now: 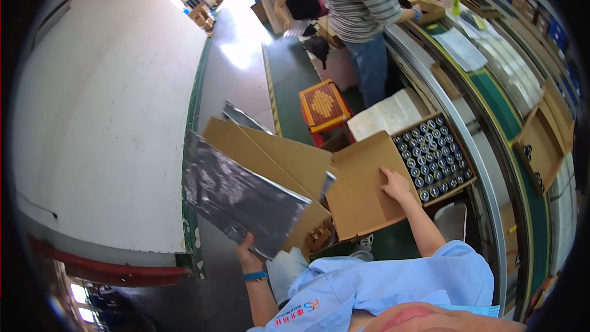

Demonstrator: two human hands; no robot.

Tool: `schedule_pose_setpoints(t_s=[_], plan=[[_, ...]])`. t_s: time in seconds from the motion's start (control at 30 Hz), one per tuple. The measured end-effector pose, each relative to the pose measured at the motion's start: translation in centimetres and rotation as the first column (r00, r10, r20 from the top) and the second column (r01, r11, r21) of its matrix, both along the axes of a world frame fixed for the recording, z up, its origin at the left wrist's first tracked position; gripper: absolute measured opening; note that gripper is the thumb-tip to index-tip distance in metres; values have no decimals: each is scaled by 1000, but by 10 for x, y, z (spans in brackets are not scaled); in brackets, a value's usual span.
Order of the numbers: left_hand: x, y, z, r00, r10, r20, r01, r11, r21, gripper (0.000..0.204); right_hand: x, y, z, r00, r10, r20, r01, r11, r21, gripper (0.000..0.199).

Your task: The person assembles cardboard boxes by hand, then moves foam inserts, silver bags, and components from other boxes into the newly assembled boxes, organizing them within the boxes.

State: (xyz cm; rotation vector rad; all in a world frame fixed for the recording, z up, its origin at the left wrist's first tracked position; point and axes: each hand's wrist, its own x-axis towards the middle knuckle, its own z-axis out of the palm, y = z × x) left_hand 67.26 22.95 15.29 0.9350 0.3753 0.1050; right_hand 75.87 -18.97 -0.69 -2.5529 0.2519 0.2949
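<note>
My left hand [247, 253] is closed on the lower edge of a shiny silver-grey plastic sheet [243, 193], which hangs over a big open cardboard carton. My right hand [396, 184] lies on a brown cardboard flap [359, 187], index finger stretched out, gripping nothing that I can see. Just right of that flap is an open shallow box of round, dark-topped cylindrical parts [433, 154], packed in rows. The large carton [270, 154] has its flaps spread, and small brown cardboard pieces [319, 237] show near its bottom corner.
A metal-edged conveyor line [458, 110] curves along my right, with an open carton [544, 138] on it. Ahead stand a red and yellow stool [324, 107] and a co-worker in a striped shirt [356, 3]. A white wall [117, 110] runs along the left.
</note>
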Motion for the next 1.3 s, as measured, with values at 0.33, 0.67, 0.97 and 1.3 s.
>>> schedule_pose_setpoints(t_s=[0.33,0.67,0.97,1.3], plan=[[-59,25,-26,985,51,-167,24,909,417,45,25,78,84,989,137,-46,-60,678,733,45],[-84,126,-44,960,-161,-230,240,896,374,50,-38,218,89,878,408,-252,-25,564,825,59],[-123,315,-78,1000,14,-7,-10,910,414,52,-151,455,105,991,118,-62,-23,610,792,69],[-213,468,-51,912,-383,-146,399,753,523,57,-146,587,126,957,289,-31,-121,494,861,69]])
